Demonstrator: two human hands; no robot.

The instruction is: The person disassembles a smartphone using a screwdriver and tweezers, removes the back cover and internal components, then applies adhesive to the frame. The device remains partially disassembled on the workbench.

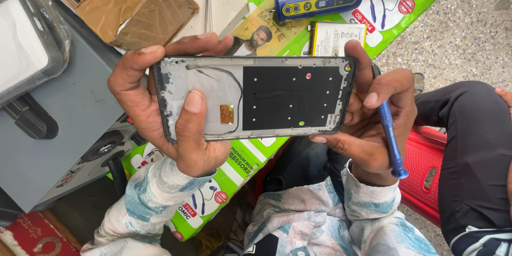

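Both hands are holding an opened phone frame (256, 98) level over the green mat (250, 162), inner side up. The left hand (160, 112) is gripping its left end, thumb lying across the bare metal beside a small copper patch (226, 114). The right hand (373, 122) is clasping the right end while also pinching a blue screwdriver (391, 133) that is pointing down past the wrist. A battery (336, 38) and a blue tool (319, 1) are lying on the mat beyond the frame
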